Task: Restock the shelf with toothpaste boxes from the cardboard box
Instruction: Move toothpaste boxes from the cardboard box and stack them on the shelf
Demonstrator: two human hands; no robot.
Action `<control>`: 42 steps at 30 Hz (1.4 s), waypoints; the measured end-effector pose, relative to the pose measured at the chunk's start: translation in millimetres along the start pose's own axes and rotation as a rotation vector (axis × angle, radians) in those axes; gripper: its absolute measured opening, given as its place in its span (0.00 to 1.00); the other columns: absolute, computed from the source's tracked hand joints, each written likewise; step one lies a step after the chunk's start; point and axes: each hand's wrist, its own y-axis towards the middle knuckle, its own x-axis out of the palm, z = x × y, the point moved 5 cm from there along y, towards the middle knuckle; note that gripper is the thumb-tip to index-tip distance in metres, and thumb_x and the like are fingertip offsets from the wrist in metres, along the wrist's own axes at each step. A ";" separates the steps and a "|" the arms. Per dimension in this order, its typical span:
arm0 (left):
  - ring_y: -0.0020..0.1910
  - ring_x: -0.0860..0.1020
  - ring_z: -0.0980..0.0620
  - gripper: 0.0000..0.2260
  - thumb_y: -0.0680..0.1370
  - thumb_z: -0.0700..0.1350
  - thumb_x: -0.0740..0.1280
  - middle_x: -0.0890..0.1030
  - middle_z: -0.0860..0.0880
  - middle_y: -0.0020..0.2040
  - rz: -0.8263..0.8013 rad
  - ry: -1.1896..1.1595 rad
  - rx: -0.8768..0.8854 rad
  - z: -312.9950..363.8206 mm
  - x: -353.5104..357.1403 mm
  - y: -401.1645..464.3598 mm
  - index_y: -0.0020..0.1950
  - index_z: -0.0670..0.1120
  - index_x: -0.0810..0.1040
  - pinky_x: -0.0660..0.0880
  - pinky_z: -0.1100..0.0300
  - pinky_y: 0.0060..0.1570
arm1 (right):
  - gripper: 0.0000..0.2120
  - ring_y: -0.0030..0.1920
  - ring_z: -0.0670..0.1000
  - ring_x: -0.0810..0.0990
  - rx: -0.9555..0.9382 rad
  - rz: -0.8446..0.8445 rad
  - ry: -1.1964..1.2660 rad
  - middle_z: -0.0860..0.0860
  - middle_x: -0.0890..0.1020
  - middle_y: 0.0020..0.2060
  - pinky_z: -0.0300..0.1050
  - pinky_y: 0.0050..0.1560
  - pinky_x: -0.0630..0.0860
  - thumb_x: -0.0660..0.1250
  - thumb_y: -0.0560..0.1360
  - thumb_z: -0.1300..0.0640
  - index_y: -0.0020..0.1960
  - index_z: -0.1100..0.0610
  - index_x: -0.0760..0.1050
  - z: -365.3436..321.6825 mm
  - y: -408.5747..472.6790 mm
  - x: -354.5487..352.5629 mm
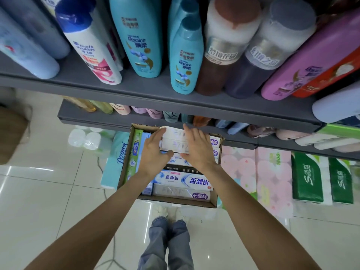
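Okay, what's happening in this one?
A person stands at a store shelf, reaching both hands into an open cardboard box of toothpaste on the floor. The left hand and right hand hold a pair of stacked white toothpaste boxes between them, above the packed rows.

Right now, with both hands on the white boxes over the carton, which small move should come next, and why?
Probably lift the white toothpaste boxes straight up out of the cardboard box. The left hand and the right hand already press them from both sides, and they sit above the other packs, near the carton's far end. The lower shelf edge is close, so rise before moving forward.
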 end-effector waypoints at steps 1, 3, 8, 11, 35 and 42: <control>0.65 0.69 0.48 0.30 0.70 0.37 0.71 0.70 0.47 0.68 0.002 -0.022 0.007 4.3 -3.8 -0.3 0.71 0.45 0.66 0.71 0.45 0.62 | 0.41 0.65 0.56 0.66 -0.002 0.013 -0.007 0.55 0.68 0.65 0.49 0.65 0.60 0.73 0.69 0.48 0.74 0.57 0.55 -0.7 2.2 -3.5; 0.63 0.69 0.57 0.32 0.71 0.42 0.73 0.69 0.51 0.66 0.041 -0.115 -0.006 16.6 -17.8 -0.1 0.72 0.50 0.64 0.71 0.52 0.62 | 0.39 0.63 0.56 0.67 -0.006 0.043 0.013 0.54 0.70 0.63 0.49 0.63 0.63 0.74 0.67 0.49 0.71 0.57 0.60 -1.5 -0.3 -12.8; 0.60 0.71 0.67 0.36 0.70 0.54 0.72 0.69 0.59 0.66 -0.030 -0.624 -0.139 44.5 -48.2 -17.6 0.74 0.56 0.59 0.69 0.70 0.54 | 0.38 0.58 0.54 0.70 0.074 0.285 0.379 0.54 0.73 0.57 0.47 0.56 0.69 0.78 0.61 0.47 0.64 0.58 0.66 -11.6 -33.9 -73.6; 0.67 0.70 0.58 0.35 0.69 0.52 0.68 0.70 0.57 0.68 -0.223 -0.594 -0.070 60.2 -49.4 -50.7 0.74 0.56 0.59 0.69 0.65 0.59 | 0.40 0.60 0.52 0.72 0.298 0.308 0.734 0.50 0.74 0.59 0.50 0.59 0.72 0.74 0.57 0.39 0.62 0.55 0.63 -18.1 -55.0 -107.2; 0.35 0.83 0.51 0.40 0.44 0.53 0.83 0.85 0.46 0.39 -0.571 -0.703 -0.202 145.9 -111.7 -173.2 0.52 0.44 0.75 0.78 0.61 0.31 | 0.37 0.55 0.48 0.81 -0.318 -0.248 1.150 0.46 0.75 0.61 0.40 0.51 0.78 0.73 0.67 0.62 0.71 0.50 0.61 -69.8 -118.3 -241.9; 0.41 0.84 0.46 0.31 0.54 0.45 0.79 0.84 0.42 0.47 -0.494 -0.610 -0.070 173.7 -139.7 -162.2 0.56 0.46 0.76 0.80 0.56 0.37 | 0.29 0.50 0.42 0.79 -0.315 0.053 1.161 0.46 0.80 0.51 0.37 0.49 0.77 0.76 0.60 0.56 0.58 0.47 0.70 -59.9 -129.3 -283.0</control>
